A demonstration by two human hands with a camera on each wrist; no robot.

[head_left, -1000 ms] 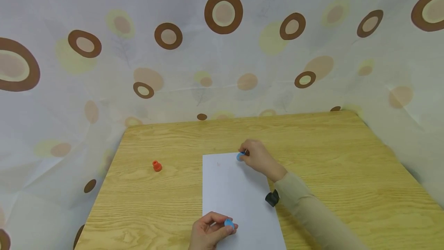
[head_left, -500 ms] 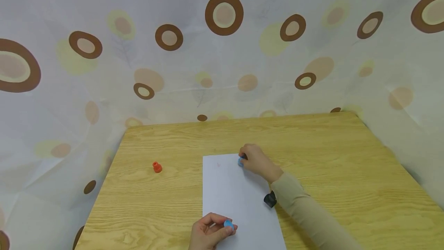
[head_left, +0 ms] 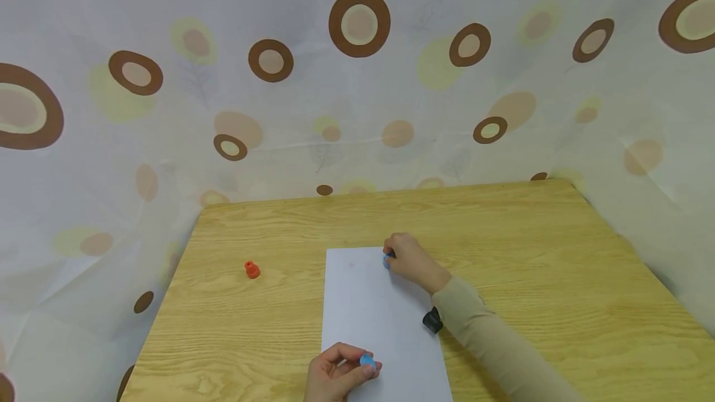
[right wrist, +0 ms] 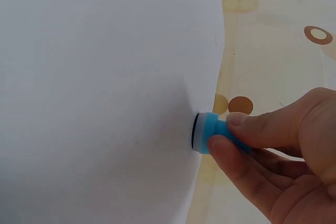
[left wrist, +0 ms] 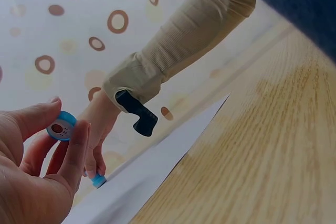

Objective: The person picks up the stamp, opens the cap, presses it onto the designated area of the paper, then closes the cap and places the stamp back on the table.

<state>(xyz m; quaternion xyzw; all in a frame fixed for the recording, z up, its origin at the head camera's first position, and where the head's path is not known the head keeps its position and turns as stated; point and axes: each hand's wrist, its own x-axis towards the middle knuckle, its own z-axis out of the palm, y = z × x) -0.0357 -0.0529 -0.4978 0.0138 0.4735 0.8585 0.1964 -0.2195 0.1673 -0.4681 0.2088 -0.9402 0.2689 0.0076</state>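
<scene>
My right hand [head_left: 412, 260] pinches a small blue stamp [right wrist: 210, 132] by its handle. Its dark face meets the white paper [head_left: 380, 309] near the sheet's far right corner. Lower in the head view, my left hand [head_left: 337, 372] holds a round blue cap [left wrist: 61, 126] between thumb and fingers, above the near part of the sheet. A small picture with a brown spot shows on the cap's end in the left wrist view. On the paper's far left part is a faint pinkish mark [head_left: 352, 263].
A red stamp [head_left: 252, 270] stands on the wooden table [head_left: 268, 327], left of the paper. The black wrist camera [head_left: 432, 321] sits under my right sleeve, close to the sheet's right edge. A patterned cloth [head_left: 357, 98] encloses the table at the back and sides.
My right hand has come down slightly toward me, bringing the blue stamp onto the paper. The sheet's near end has shifted a little left. My left hand keeps its place with the cap.
</scene>
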